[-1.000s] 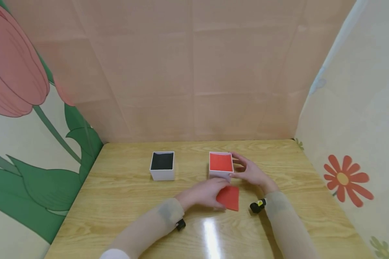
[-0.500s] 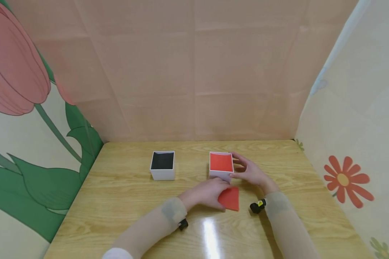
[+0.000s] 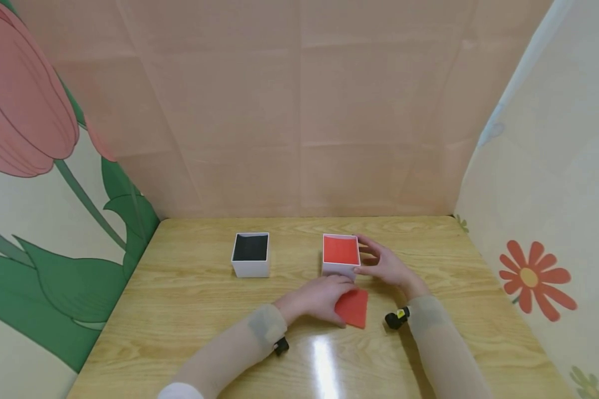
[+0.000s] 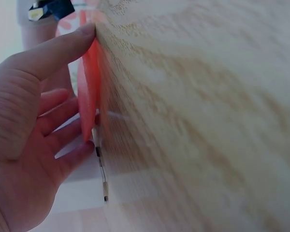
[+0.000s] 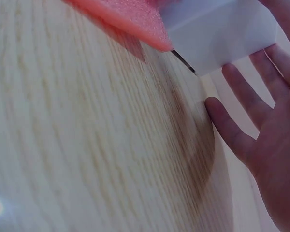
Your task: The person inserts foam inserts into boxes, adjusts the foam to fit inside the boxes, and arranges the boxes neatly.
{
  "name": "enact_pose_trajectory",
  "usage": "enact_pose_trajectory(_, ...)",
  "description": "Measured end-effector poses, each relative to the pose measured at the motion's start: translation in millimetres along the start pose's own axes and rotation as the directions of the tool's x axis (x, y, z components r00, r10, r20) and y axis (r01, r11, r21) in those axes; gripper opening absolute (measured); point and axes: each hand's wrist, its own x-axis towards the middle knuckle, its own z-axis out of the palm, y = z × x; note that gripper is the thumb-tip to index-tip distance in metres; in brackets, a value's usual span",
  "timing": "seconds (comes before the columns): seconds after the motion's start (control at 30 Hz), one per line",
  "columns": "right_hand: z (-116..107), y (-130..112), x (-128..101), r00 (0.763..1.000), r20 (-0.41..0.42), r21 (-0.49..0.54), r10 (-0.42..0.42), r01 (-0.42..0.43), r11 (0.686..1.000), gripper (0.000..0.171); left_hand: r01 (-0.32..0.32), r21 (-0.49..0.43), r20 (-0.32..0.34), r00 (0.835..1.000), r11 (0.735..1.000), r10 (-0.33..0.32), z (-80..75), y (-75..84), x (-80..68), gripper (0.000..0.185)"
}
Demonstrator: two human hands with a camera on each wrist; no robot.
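Nearest you, your left hand (image 3: 315, 297) is on the red foam sheet (image 3: 353, 307), which lies on the wooden table (image 3: 189, 310) just in front of the red-lined box. In the left wrist view your thumb (image 4: 63, 48) and fingers (image 4: 70, 157) curl round the sheet's edge, and that edge looks raised slightly off the wood, so you are gripping it.

Just past the sheet stands the white box with red lining (image 3: 340, 254), upright, open top. Your right hand (image 3: 386, 265) sits against its right side. In the right wrist view the fingers (image 5: 232, 130) are straight and spread beside the box wall (image 5: 222, 34), not wrapped round it, so this hand is loose and holds nothing.

Left of it, well apart, stands a white box with black lining (image 3: 250, 254). Behind the table hangs a pink backdrop (image 3: 299, 111).
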Motion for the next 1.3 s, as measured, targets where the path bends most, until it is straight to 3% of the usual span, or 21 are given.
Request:
enact_pose_trajectory(0.3,-1,0,0,1.000,0.002,-0.003,-0.007,0.007,1.000,0.102,-0.003,-0.019,0.007,1.000,1.000,0.003,-1.0,-0.8,-1.8,0.095)
enact_pose_trajectory(0.67,-1,2,1,1.000,0.000,0.007,0.001,-0.001,1.000,0.102,0.018,-0.029,0.061,0.998,0.999,-0.016,-3.0,0.3,-4.0,0.099)
enact_pose_trajectory(0.9,-1,5,2,0.999,0.002,-0.007,-0.044,0.044,0.999,0.100,0.011,-0.045,0.054,0.998,0.999,-0.008,-5.0,0.6,-6.1,0.097)
enact_pose_trajectory(1.3,-1,6,2,0.998,0.010,0.015,-0.055,0.055,0.998,0.099,-0.027,-0.133,-0.061,0.998,0.991,0.019,-14.0,-1.2,-14.6,0.099)
